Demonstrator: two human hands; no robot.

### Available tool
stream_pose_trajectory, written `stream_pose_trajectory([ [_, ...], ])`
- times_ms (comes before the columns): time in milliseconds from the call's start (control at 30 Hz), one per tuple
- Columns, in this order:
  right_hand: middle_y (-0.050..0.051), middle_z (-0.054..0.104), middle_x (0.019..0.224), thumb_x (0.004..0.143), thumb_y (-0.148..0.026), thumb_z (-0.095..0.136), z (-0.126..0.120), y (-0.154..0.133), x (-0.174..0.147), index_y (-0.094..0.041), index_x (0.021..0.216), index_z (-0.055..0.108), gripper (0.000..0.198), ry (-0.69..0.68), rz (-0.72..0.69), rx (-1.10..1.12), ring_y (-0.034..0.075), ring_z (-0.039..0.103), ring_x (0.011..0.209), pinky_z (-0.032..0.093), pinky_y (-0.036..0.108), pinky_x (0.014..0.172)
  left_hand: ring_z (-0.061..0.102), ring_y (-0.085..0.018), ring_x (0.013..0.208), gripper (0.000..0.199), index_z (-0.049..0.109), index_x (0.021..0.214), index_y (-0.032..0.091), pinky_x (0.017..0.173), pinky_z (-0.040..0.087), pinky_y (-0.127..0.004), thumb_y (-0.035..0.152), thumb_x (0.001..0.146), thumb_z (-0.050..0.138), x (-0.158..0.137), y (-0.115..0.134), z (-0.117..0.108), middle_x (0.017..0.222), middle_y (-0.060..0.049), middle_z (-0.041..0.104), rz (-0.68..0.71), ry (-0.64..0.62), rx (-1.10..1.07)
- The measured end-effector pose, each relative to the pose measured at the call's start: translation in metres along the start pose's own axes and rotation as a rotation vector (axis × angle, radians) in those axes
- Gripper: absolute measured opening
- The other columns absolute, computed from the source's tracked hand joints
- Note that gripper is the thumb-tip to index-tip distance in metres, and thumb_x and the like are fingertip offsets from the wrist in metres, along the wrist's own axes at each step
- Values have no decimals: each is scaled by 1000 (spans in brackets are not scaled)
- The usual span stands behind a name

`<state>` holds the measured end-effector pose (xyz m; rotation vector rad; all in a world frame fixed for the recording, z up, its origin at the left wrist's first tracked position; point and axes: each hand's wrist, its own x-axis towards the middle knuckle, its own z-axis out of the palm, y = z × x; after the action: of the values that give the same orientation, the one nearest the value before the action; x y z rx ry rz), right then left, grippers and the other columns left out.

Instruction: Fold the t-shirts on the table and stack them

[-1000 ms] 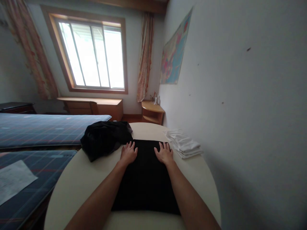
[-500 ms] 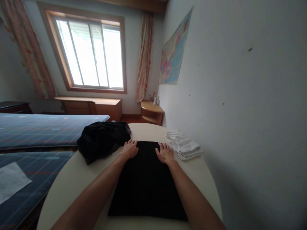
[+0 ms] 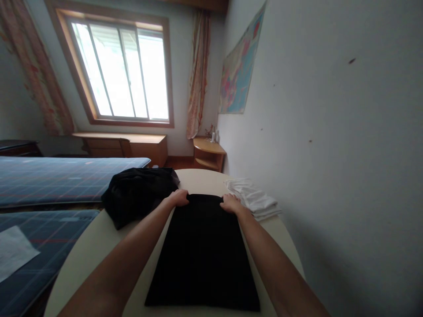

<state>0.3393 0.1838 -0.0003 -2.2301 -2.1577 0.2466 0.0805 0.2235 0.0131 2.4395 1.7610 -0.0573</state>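
Note:
A folded black cloth (image 3: 202,255), likely a garment though its kind is not clear, lies spread flat on the round cream table (image 3: 89,259). At its far left corner my left hand (image 3: 180,197) is closed, the thumb and fingers gripping the edge. My right hand (image 3: 231,203) pinches the far right corner the same way. Between the two hands the far edge bows slightly. A crumpled black cloth heap (image 3: 135,193) sits just left of my left hand. Beyond my right hand is a stack of folded white cloths (image 3: 253,198).
On the left are two plaid mattresses (image 3: 66,180), with a white paper (image 3: 15,251) on the nearer one. A bare wall (image 3: 346,176) runs close along the table's right side. Wooden desk (image 3: 148,145) and corner shelf (image 3: 208,147) stand at the back.
Both hands have gone from lying flat on the black cloth to gripping its far corners. The cloth's near edge sits slightly lower in view.

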Motion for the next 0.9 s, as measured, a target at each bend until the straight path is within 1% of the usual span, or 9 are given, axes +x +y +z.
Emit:
stream_pose_trajectory([
  [133,15,56,136,82,-25,58,-5,1,5,-18,123,61,41,-40,-1,25,31,53,123,42,43,97,63,-28,111,40,64,114,22,92,49,-38,27,74,63,-4,3,-4,116,-9,70,-6,4,-5],
  [267,12,65,124,84,-21,59,-9,6,1,-20,121,60,37,-44,-36,67,27,61,113,46,36,90,64,-27,110,37,64,110,24,95,47,-38,23,74,60,-11,3,-10,114,-6,71,11,45,-9],
  [367,11,68,119,86,-24,61,-17,10,-4,-19,123,58,37,-9,-73,102,24,64,107,47,31,85,65,-27,107,37,63,111,24,93,48,-37,22,74,58,-18,3,-20,112,-6,71,32,97,-15],
  [500,12,67,121,88,-23,61,-37,13,-14,-17,123,58,36,75,-148,133,23,62,111,45,28,89,66,-26,102,38,62,112,23,86,50,-33,24,74,58,-31,2,-38,109,-7,71,61,165,-36],
  [600,10,68,121,87,-23,61,-56,13,-30,-17,120,62,33,127,-211,142,23,62,111,43,28,91,66,-25,101,40,62,114,23,85,50,-31,24,74,58,-47,0,-51,107,-6,70,82,205,-58],
  [733,8,69,117,87,-23,62,-79,9,-62,-19,117,64,30,177,-286,145,21,62,108,42,27,92,66,-23,100,41,64,114,24,87,50,-30,22,73,59,-75,-1,-66,107,-4,71,128,232,-90],
  [900,7,69,114,84,-21,65,-94,3,-110,-19,114,65,30,255,-383,130,21,63,104,42,27,92,65,-21,100,40,66,112,23,90,48,-28,20,73,59,-115,0,-75,110,-2,70,207,262,-126],
])
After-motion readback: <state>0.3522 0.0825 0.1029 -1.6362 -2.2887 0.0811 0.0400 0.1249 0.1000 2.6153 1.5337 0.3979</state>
